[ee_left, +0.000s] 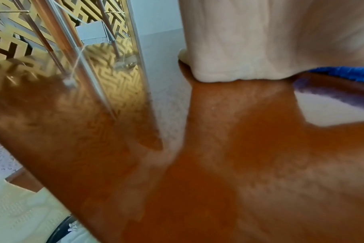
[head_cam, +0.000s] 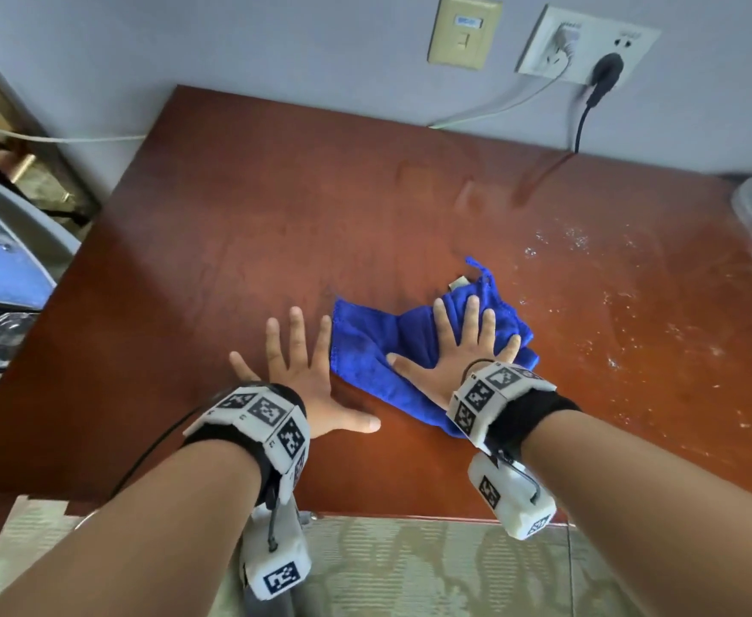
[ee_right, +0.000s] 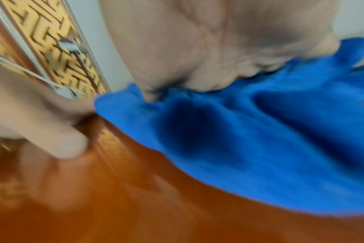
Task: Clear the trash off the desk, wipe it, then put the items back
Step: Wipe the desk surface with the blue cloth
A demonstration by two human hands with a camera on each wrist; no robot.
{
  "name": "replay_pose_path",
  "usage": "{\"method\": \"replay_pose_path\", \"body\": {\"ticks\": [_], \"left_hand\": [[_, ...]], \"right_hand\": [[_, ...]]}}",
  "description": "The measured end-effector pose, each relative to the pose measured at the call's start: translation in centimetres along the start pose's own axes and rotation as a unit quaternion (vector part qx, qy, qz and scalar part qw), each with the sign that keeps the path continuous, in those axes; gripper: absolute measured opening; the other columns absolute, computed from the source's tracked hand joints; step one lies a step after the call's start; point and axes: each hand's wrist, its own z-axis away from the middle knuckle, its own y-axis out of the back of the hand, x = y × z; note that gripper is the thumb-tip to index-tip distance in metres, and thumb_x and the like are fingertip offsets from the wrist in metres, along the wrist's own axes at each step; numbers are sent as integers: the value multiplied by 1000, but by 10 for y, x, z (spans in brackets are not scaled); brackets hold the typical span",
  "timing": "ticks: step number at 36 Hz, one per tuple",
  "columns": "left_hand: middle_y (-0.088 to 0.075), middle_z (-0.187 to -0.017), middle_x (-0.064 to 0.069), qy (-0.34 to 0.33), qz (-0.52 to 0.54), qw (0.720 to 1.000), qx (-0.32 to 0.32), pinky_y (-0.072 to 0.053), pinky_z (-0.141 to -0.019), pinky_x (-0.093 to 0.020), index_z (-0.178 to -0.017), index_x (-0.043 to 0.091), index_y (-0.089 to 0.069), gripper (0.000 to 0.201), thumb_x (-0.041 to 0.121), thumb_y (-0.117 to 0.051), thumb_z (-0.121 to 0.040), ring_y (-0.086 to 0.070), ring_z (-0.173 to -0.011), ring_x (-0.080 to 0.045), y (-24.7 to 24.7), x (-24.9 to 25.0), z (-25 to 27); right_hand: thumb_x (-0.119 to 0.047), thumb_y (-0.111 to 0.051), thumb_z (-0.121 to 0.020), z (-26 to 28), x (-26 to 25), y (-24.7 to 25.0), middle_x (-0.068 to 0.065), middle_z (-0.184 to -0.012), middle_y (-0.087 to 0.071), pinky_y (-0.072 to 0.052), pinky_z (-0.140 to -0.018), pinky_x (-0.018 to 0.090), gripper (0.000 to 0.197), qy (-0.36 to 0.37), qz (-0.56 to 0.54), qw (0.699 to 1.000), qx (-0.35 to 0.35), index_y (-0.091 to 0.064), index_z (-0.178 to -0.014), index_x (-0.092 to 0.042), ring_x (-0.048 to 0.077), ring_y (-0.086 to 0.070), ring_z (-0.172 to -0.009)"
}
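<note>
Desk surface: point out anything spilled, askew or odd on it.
Water droplets speckle the desk right of the blue cloth, toward the far right corner: that patch is still wet. The right hand presses flat on the bunched cloth; the left hand rests flat on bare wood.

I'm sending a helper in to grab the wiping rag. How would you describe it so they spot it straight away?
Look at the reddish-brown wooden desk against the grey wall. Near its front edge, under the flat right hand, lies a crumpled blue cloth, just right of the left hand. It is the only bright blue, soft thing on the desk, with wet droplets on the wood to its right.
</note>
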Motion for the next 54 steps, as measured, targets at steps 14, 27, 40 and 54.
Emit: {"method": "replay_pose_path", "body": {"ticks": [14,27,40,54], "left_hand": [[56,-137,1,10,-1,1000,-14,16,-103,-69,-137,34,40,140,82,-63,-56,47,-130,-27,-1,0,-2],[51,-142,5,26,-11,1000,-4,11,-107,-68,-139,39,35,138,79,-66,-55,42,-134,-26,0,3,0],[49,-143,2,23,-19,1000,-1,11,-107,-67,-140,37,34,128,83,-56,-62,40,-136,-28,1,4,3],[52,-141,2,13,-14,1000,2,11,-106,-68,-140,37,36,137,87,-58,-54,42,-134,-27,0,1,1]], "right_hand": [[-83,-27,-76,-6,-30,-10,11,-153,31,16,-109,57,106,-21,-81,996,35,21,-147,-23,27,27,-142],[-77,-7,-76,35,3,-42,5,-150,38,22,-111,51,92,75,-67,994,50,25,-145,-26,22,34,-139],[-66,-32,-83,88,34,-75,11,-155,-24,-13,-108,50,80,181,-33,981,67,-30,-147,-18,27,-20,-144],[-56,1,-81,88,4,-80,-3,-158,13,17,-111,48,71,16,-129,984,125,3,-149,-34,23,15,-144]]}}
